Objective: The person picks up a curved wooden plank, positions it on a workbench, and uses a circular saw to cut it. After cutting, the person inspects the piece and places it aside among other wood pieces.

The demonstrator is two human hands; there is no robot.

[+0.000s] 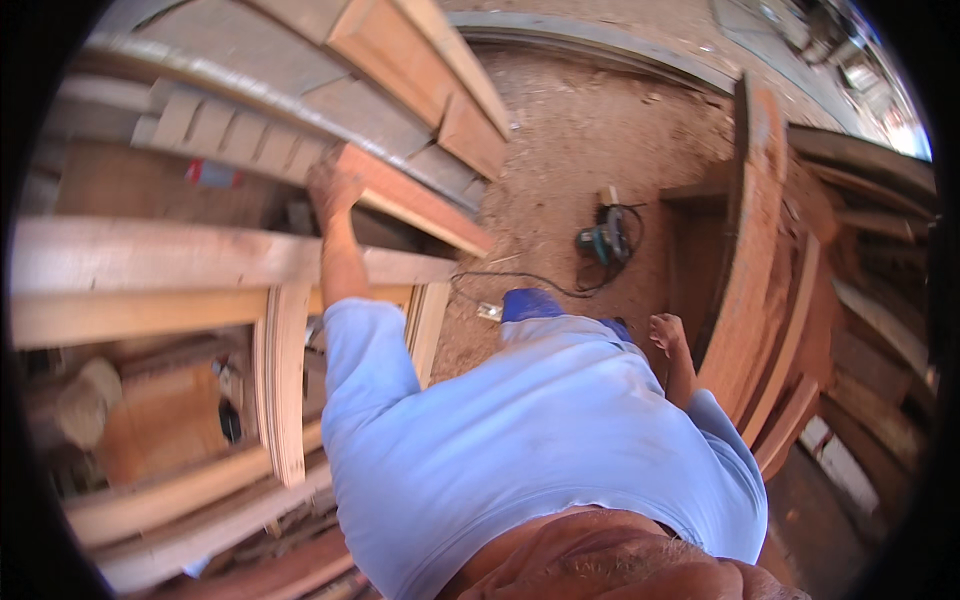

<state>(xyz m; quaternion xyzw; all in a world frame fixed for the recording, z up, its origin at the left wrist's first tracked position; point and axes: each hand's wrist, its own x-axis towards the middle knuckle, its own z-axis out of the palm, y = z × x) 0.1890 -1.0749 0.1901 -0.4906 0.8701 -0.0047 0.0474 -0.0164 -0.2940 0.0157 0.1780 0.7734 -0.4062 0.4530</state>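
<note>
My left hand (335, 185) is closed around the near-left end of a short reddish wooden board (415, 205). That board slants away to the right, beside a long slatted strip of wood (225, 135). Below my left forearm lies a large pale wooden frame (160, 258) with upright and cross pieces. My right hand (668, 333) hangs at my right side with loosely bent fingers and nothing visible in it. It is nearest to a stack of rough brown planks (745, 260), apart from them.
A teal power saw (600, 243) rests on the dirt floor (560, 130), its black cord (530, 278) trailing left near my feet. Panelled wooden pieces (400, 60) lie at the far left. More timber (880, 330) is piled on the right, and a long beam (600, 35) crosses the back.
</note>
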